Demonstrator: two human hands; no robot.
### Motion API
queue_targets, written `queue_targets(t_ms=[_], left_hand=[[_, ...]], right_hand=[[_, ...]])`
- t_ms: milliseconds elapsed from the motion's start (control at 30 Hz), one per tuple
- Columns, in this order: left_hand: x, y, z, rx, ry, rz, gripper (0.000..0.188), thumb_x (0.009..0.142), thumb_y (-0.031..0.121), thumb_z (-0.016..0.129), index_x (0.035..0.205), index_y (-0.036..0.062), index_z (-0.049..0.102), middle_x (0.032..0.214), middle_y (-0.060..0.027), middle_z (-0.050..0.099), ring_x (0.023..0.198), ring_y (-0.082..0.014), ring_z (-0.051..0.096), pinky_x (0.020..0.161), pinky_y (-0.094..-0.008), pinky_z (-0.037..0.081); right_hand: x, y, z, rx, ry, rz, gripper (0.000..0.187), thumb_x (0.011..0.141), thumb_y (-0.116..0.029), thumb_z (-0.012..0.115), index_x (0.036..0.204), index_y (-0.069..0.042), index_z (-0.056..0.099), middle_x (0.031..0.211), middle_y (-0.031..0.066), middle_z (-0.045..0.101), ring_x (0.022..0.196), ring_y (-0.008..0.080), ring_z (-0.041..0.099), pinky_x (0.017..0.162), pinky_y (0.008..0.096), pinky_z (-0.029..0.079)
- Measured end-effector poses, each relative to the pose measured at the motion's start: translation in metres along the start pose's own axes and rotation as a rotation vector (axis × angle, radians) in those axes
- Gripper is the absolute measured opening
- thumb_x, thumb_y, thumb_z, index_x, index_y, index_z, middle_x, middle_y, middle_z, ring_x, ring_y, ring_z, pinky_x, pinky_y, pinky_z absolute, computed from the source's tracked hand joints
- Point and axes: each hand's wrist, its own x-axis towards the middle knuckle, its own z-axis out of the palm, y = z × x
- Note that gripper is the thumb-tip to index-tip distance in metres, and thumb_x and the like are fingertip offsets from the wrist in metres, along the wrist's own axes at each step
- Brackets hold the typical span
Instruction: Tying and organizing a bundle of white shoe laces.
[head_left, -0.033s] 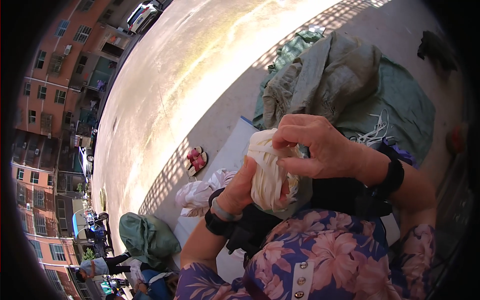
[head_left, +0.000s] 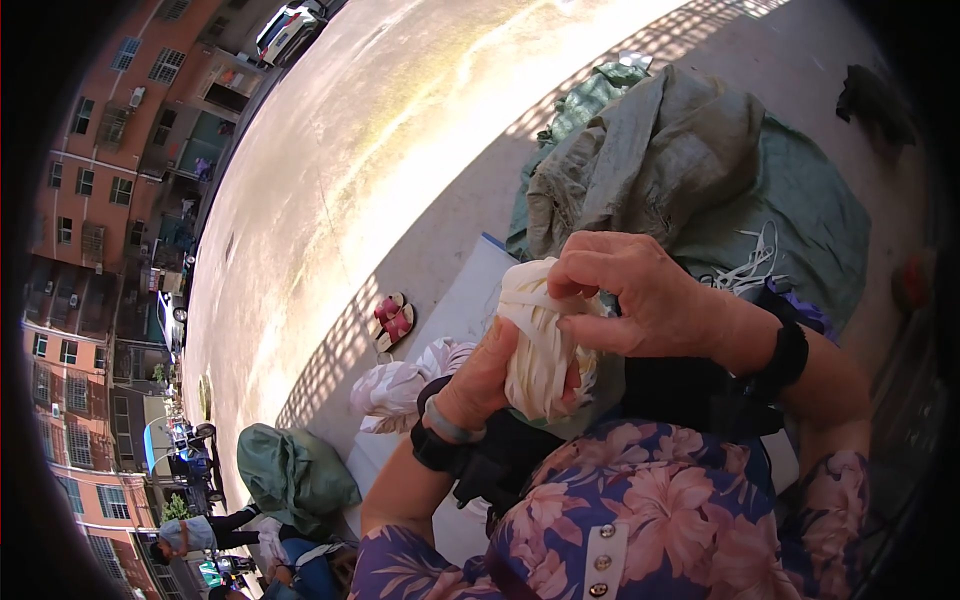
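A thick bundle of cream-white flat strips (head_left: pixel 538 355), wound together like a skein, is held before my chest. Around its lower left side wraps my left hand (head_left: pixel 482 372), the thumb lying along the front and a fingertip showing at the other side. From the right comes my right hand (head_left: pixel 640 298), its thumb and bent fingers pinching at the upper edge of the strips. What exactly lies between those fingertips is too small to make out clearly. Black bands sit on both wrists.
Beyond my right hand lie a crumpled brown-grey sack (head_left: pixel 650 150) on green sheeting (head_left: pixel 810 190) and loose white strips (head_left: pixel 750 265). A pinkish-white cloth bundle (head_left: pixel 410 385), pink sandals (head_left: pixel 393 320) and a full green sack (head_left: pixel 293 475) are at left. Another person (head_left: pixel 195 537) is farther off.
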Motion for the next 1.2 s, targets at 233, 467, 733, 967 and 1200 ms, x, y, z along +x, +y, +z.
queue_targets(t_ms=[233,467,733,967,1200], left_hand=[[0.000,-0.002,0.001,-0.045,-0.058,0.071,0.057,0.078,0.043,0.067,0.113,0.0019,0.049,0.092,-0.0101,0.060,0.080,-0.0183,0.062,0.063,-0.0297,0.053],[0.002,-0.002,0.002,-0.002,-0.030,0.075,0.063,0.073,0.035,0.073,0.120,0.0037,0.045,0.094,-0.0101,0.061,0.080,-0.0202,0.063,0.069,-0.0313,0.052],[0.003,-0.004,0.006,-0.054,-0.028,0.068,0.040,0.077,0.029,0.071,0.104,0.0040,0.054,0.084,-0.0039,0.059,0.077,-0.0133,0.060,0.069,-0.0279,0.051],[0.009,-0.022,-0.002,-0.325,-0.192,0.110,0.069,0.070,0.044,0.074,0.117,0.0032,0.045,0.093,-0.0124,0.060,0.085,-0.0221,0.062,0.078,-0.0348,0.052],[0.021,-0.024,0.005,-0.512,-0.283,0.195,0.080,0.068,0.047,0.074,0.124,0.0036,0.038,0.096,-0.0159,0.059,0.087,-0.0261,0.062,0.080,-0.0396,0.052]], right_hand=[[-0.001,0.005,0.004,0.007,-0.058,0.111,0.011,0.068,-0.008,0.059,0.077,-0.002,0.057,0.072,0.0106,0.054,0.066,0.0258,0.056,0.059,0.0332,0.044],[0.009,-0.009,0.004,0.171,-0.074,0.262,0.010,0.069,-0.006,0.061,0.077,-0.002,0.058,0.069,0.0082,0.054,0.061,0.0197,0.054,0.057,0.0300,0.044],[0.025,-0.014,0.012,-0.177,-0.162,0.113,0.010,0.067,-0.007,0.062,0.072,-0.004,0.054,0.066,0.0081,0.051,0.059,0.0283,0.050,0.054,0.0336,0.041],[0.029,-0.016,0.006,0.509,-0.192,0.586,0.010,0.089,-0.009,0.053,0.081,-0.003,0.052,0.077,0.0004,0.057,0.068,0.0037,0.050,0.053,0.0212,0.040],[0.039,-0.020,-0.003,0.705,-0.077,0.537,0.010,0.092,-0.013,0.050,0.089,-0.003,0.049,0.079,0.0042,0.058,0.069,0.0063,0.053,0.059,0.0220,0.044]])
